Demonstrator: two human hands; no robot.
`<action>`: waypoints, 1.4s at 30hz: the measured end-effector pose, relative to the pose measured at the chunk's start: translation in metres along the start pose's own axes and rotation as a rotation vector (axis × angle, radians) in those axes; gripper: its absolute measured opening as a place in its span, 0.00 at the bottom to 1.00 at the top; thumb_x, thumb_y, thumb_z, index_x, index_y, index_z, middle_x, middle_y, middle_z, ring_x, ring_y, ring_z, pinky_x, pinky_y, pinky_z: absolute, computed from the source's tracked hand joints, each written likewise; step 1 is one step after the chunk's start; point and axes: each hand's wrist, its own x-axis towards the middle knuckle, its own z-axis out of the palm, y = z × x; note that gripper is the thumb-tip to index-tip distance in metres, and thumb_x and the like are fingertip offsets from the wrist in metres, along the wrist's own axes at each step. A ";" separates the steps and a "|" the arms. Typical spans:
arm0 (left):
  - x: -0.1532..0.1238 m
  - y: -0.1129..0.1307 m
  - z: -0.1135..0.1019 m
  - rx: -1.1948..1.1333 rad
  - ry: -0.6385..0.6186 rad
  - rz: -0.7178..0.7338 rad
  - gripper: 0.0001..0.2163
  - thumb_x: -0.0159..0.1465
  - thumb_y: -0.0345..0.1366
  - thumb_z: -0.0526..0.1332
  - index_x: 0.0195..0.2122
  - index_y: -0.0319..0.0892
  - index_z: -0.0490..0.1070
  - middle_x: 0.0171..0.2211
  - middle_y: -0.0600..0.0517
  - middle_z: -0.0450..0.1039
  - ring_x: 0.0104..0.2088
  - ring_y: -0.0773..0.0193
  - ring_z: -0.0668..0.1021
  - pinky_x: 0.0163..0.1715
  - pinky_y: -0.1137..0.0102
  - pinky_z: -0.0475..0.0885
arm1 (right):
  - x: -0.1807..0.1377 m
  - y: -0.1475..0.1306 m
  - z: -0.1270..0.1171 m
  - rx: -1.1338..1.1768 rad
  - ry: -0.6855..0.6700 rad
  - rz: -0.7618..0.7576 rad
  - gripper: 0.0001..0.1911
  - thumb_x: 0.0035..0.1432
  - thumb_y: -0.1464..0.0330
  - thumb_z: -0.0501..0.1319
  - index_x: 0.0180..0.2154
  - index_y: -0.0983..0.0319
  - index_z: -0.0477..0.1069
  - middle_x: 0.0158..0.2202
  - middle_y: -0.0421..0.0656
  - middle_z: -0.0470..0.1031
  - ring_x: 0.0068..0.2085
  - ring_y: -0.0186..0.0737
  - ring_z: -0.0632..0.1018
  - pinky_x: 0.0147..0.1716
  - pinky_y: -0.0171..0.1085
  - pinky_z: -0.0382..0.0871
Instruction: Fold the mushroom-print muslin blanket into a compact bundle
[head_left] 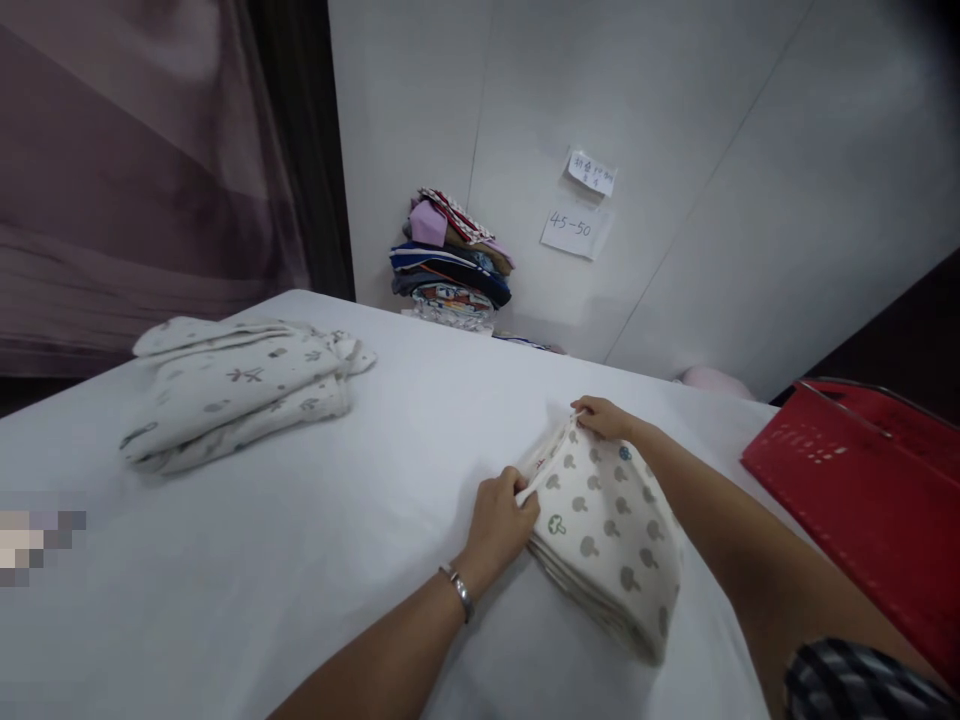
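A white cloth with grey mushroom prints point(611, 525), folded into several layers, lies near the right edge of the white-covered table point(390, 560). My left hand point(501, 525) pinches its near left corner, fingers closed on the fabric. At the far corner my right hand point(604, 418) grips the same edge between thumb and fingers. The edge between both hands is slightly raised. Over on the left of the table rests another white cloth with plant and pebble prints point(247, 385), loosely folded, apart from both hands.
To the right stands a red plastic basket point(862, 510) with a metal handle. Behind the table, a stack of folded clothes point(450, 260) rises against the wall point(660, 90). Two paper notes point(571, 232) are stuck there. A purplish curtain point(142, 180) hangs at the left.
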 end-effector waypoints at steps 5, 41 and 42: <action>0.002 -0.001 0.000 0.016 -0.006 -0.047 0.02 0.56 0.33 0.55 0.31 0.44 0.62 0.29 0.54 0.68 0.35 0.62 0.69 0.34 0.69 0.62 | 0.001 0.006 0.017 0.118 0.076 0.008 0.12 0.55 0.69 0.53 0.40 0.62 0.70 0.38 0.43 0.76 0.37 0.39 0.75 0.37 0.34 0.68; 0.000 -0.008 0.007 0.187 -0.005 0.288 0.14 0.59 0.27 0.50 0.45 0.43 0.65 0.44 0.50 0.70 0.45 0.61 0.70 0.46 0.64 0.62 | -0.073 -0.081 0.070 -0.147 0.066 -0.014 0.38 0.62 0.48 0.36 0.64 0.65 0.42 0.66 0.47 0.37 0.65 0.45 0.38 0.61 0.52 0.33; 0.001 -0.008 0.006 0.198 -0.008 0.278 0.13 0.59 0.27 0.50 0.44 0.42 0.65 0.43 0.50 0.71 0.45 0.61 0.70 0.46 0.64 0.62 | -0.076 -0.085 0.075 -0.148 0.043 -0.031 0.38 0.62 0.48 0.37 0.64 0.64 0.43 0.66 0.47 0.38 0.65 0.45 0.38 0.61 0.52 0.32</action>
